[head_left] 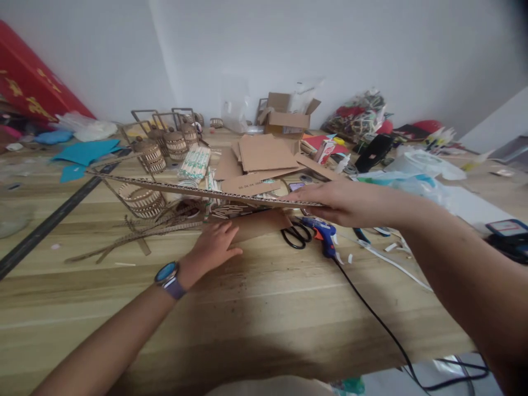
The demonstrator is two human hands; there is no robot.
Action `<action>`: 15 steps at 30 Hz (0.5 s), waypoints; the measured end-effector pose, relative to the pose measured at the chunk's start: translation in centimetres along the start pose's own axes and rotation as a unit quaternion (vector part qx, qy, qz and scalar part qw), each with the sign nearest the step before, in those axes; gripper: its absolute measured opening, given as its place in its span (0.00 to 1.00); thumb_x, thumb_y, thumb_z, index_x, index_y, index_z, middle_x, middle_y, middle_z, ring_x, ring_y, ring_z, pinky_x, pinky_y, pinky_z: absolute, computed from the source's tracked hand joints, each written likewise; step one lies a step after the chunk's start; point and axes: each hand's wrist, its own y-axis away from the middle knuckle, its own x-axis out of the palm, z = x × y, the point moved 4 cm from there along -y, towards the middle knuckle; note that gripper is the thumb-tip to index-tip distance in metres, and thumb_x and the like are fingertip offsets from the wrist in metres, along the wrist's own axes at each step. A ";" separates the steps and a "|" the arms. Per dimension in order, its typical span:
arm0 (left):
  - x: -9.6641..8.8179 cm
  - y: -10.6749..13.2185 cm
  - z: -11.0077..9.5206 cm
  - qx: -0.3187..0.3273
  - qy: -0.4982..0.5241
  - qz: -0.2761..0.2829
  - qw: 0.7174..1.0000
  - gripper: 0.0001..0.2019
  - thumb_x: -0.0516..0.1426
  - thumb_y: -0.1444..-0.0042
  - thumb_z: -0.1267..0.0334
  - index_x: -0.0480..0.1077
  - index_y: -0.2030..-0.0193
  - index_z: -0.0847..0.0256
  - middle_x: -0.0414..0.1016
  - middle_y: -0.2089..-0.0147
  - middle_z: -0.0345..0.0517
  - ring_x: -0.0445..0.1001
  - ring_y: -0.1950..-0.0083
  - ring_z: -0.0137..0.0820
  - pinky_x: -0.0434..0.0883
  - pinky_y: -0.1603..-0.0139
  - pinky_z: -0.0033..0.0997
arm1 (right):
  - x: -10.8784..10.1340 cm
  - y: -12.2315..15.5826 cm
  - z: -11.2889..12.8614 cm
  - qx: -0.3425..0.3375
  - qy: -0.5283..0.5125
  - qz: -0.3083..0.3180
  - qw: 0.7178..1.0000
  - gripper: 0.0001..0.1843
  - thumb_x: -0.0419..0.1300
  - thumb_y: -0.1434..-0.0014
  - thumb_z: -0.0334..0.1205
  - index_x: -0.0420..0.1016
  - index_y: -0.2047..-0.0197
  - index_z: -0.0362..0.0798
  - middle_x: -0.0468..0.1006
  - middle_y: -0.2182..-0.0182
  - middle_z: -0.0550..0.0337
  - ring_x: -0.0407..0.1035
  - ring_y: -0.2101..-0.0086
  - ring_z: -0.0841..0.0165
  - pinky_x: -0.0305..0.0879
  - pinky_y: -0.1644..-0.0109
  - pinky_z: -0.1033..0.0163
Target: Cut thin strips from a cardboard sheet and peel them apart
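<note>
My right hand (342, 201) is closed on one end of a long piece of corrugated cardboard (214, 193), seen nearly edge-on and reaching far to the left above the table. My left hand (216, 242), with a watch (167, 272) on the wrist, has its fingers spread and holds nothing. It is at the left end of a brown cardboard piece (259, 224); I cannot tell whether it touches it. Below my right hand lie a blue glue gun (325, 234) and black-handled scissors (297, 235). The held cardboard partly hides a small slatted basket (142, 201).
Thin cardboard strips (136, 236) lie at left, beside a long black ruler-like bar (53, 220). Several handled baskets (177, 144), stacked cardboard sheets (266, 154) and an open box (289, 118) stand behind. The glue gun's black cord (371, 311) runs over the front edge.
</note>
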 end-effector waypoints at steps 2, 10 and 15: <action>1.0 -1.5 1.4 -0.014 -0.001 0.003 1.000 0.28 0.62 0.37 0.52 0.68 0.35 0.67 0.71 0.34 0.65 0.71 0.35 0.51 0.68 0.36 0.47 | -0.2 0.1 -0.1 0.004 -0.018 0.002 1.000 0.30 0.50 0.29 0.33 0.59 0.26 0.57 0.76 0.39 0.63 0.73 0.44 0.67 0.72 0.42 0.60; 0.1 -1.8 1.4 -0.005 0.002 -0.002 1.000 0.26 0.63 0.39 0.52 0.73 0.39 0.65 0.76 0.41 0.61 0.72 0.40 0.52 0.68 0.39 0.50 | 0.1 0.9 -0.7 0.034 -0.011 -0.032 0.999 0.26 0.48 0.29 0.35 0.66 0.30 0.52 0.78 0.40 0.59 0.74 0.45 0.65 0.73 0.43 0.59; -1.3 -2.3 1.3 -0.010 -0.004 -0.035 0.999 0.25 0.63 0.38 0.57 0.71 0.36 0.64 0.68 0.32 0.62 0.65 0.32 0.53 0.60 0.31 0.54 | 0.7 1.6 -0.6 0.043 0.011 -0.049 0.998 0.29 0.49 0.31 0.33 0.63 0.28 0.55 0.75 0.37 0.59 0.74 0.44 0.64 0.75 0.46 0.59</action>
